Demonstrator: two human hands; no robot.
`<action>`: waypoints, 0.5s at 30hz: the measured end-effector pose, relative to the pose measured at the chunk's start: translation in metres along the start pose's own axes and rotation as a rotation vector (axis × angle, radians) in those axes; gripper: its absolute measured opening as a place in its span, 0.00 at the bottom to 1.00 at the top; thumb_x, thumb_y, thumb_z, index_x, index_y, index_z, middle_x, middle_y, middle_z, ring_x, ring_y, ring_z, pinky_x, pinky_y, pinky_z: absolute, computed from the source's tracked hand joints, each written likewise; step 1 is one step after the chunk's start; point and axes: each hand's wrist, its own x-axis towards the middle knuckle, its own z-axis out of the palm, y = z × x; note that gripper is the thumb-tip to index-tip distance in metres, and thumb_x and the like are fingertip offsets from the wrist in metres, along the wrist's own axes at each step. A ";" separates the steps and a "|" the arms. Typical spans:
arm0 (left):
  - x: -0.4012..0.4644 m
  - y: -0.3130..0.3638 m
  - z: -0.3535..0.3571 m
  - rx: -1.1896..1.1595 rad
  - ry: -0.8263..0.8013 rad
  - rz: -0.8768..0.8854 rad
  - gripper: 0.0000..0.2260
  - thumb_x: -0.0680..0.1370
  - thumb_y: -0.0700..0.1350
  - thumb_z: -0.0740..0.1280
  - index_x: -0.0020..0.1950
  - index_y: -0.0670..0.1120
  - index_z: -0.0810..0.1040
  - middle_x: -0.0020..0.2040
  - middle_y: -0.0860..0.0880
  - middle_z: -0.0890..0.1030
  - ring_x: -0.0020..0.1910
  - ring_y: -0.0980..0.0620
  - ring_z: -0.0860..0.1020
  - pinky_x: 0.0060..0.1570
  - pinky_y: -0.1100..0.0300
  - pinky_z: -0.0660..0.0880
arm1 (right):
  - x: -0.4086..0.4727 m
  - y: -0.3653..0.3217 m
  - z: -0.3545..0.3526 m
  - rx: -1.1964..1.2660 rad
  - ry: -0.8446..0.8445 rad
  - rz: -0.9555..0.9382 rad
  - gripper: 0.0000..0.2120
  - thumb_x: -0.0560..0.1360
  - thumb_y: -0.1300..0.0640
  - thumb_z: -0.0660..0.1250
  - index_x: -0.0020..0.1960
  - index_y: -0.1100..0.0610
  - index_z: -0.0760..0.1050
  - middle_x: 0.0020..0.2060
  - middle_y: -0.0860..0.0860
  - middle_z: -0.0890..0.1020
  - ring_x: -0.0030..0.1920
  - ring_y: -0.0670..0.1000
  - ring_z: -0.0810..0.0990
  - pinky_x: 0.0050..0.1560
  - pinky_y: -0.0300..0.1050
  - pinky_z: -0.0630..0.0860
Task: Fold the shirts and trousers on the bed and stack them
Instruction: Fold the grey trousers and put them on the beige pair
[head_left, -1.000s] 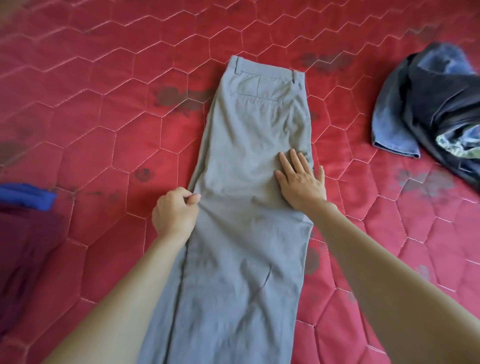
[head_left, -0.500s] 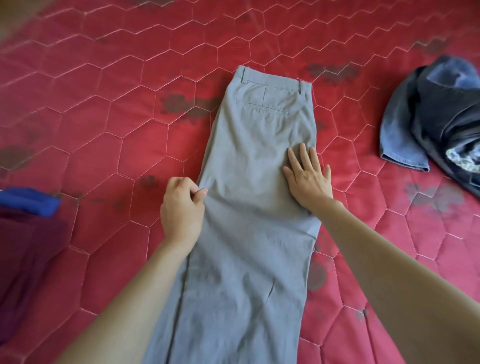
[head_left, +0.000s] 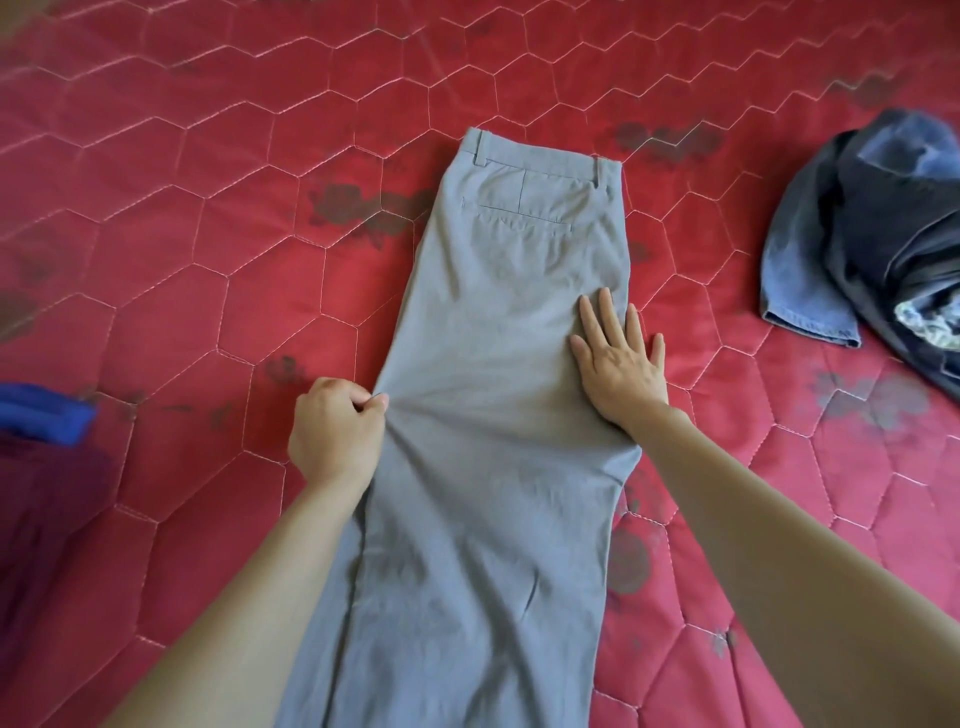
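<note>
Since the earlier frames the left hand (head_left: 336, 435) has drawn the left edge of the grey trousers (head_left: 498, 395) outward, and creases now fan from its grip; the right hand (head_left: 619, 362) stays flat. The trousers lie lengthwise down the centre of the frame on the red quilted bed (head_left: 197, 249), waistband at the top. The left hand pinches the cloth edge; the right hand presses with straight fingers on the right side. A heap of dark denim clothes (head_left: 878, 234) lies at the right edge, a blue cloth (head_left: 44, 418) at the left. No readable writing shows.
</note>
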 end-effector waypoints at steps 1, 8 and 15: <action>-0.001 0.001 -0.001 0.009 -0.004 0.012 0.09 0.77 0.48 0.69 0.38 0.47 0.79 0.52 0.47 0.79 0.53 0.43 0.76 0.41 0.54 0.68 | 0.000 -0.001 -0.002 -0.003 -0.006 0.005 0.26 0.83 0.42 0.42 0.78 0.43 0.40 0.78 0.41 0.40 0.78 0.54 0.40 0.74 0.66 0.43; -0.029 -0.010 -0.013 -0.018 0.006 0.154 0.08 0.72 0.47 0.75 0.47 0.44 0.83 0.55 0.45 0.76 0.52 0.41 0.73 0.51 0.52 0.69 | -0.063 -0.029 0.002 0.074 0.236 0.068 0.23 0.83 0.48 0.51 0.77 0.48 0.58 0.79 0.51 0.50 0.78 0.55 0.43 0.73 0.67 0.43; -0.104 -0.058 -0.015 0.035 0.033 0.284 0.11 0.67 0.43 0.79 0.44 0.41 0.83 0.57 0.41 0.77 0.49 0.38 0.77 0.50 0.48 0.69 | -0.179 -0.056 0.060 0.161 0.344 0.101 0.24 0.82 0.51 0.55 0.77 0.53 0.59 0.77 0.59 0.54 0.78 0.58 0.51 0.74 0.63 0.51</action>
